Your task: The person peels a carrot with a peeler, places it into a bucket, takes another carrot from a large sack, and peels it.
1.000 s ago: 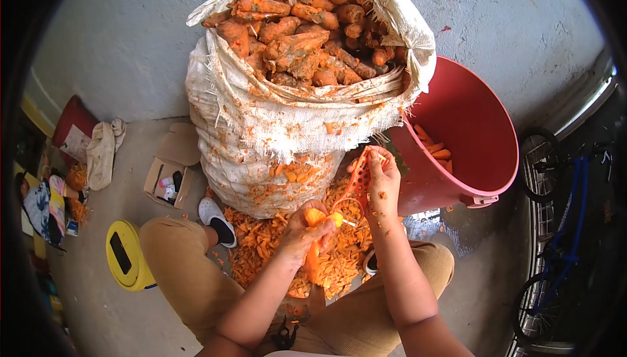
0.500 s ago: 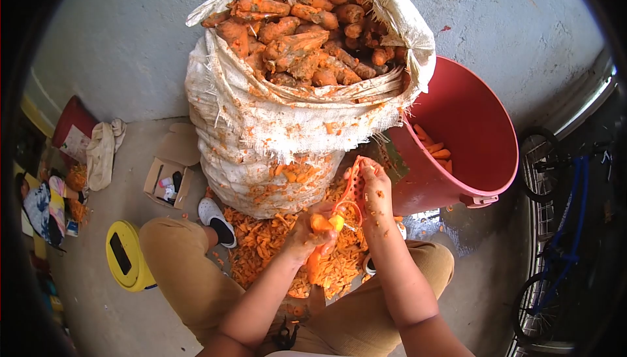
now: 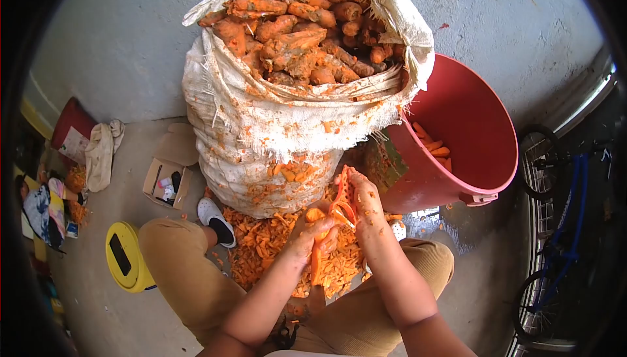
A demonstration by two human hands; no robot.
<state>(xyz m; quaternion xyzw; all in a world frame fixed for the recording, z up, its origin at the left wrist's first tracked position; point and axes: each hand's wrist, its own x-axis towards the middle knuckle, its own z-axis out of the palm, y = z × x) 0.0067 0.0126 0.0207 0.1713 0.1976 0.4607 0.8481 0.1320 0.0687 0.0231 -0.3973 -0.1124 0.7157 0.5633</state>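
My left hand is wrapped round an orange carrot, whose lower part hangs below the fingers. Just right of it, my right hand grips a red peeler with holes in its body; the peeler's lower end is close to the carrot's top. Under both hands lies a heap of orange peelings. Beyond them stands a big white woven sack, open at the top and full of unpeeled, dirty carrots.
A red tub holding several peeled carrots stands right of the sack. At the left are a yellow-rimmed container, an open cardboard box and a pale cloth. A blue bicycle is at the far right.
My right hand has come down and left with the peeler, nearer the carrot. My left hand still holds the carrot in nearly the same place, and the yellow piece beside it no longer shows.
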